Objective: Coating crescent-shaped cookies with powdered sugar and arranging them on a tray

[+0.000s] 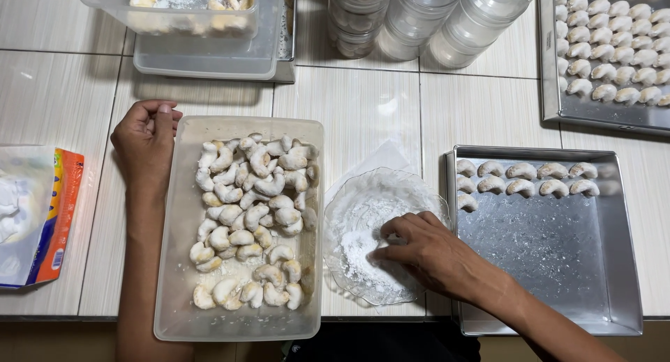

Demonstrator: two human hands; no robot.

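Bench (363, 104) of pale tile carried everything in view. Largest item was a square metal tray (558, 264) at the near right edge, holding two short rows of crescent cookies (523, 177) along its far side, the remainder bare apart from a dusting of sugar. Left of centre at the near edge stood a clear plastic tub (174, 264) heaped with uncoated crescents (251, 215). Between tub and tray sat a glass dish (356, 222) of white powdered sugar (363, 254), resting on a sheet of paper. A second metal tray (593, 114) at the far right corner was filled with coated cookies. Stacked clear jars (419, 20) stood at the far edge, and a bag (35, 215) lay at the left edge. Right hand (426, 247) was inside the dish, fingers bunched together in the sugar; whether they pinched a cookie could not be told. Left hand (146, 142) rested loosely curled against the tub's far left corner, gripping nothing.
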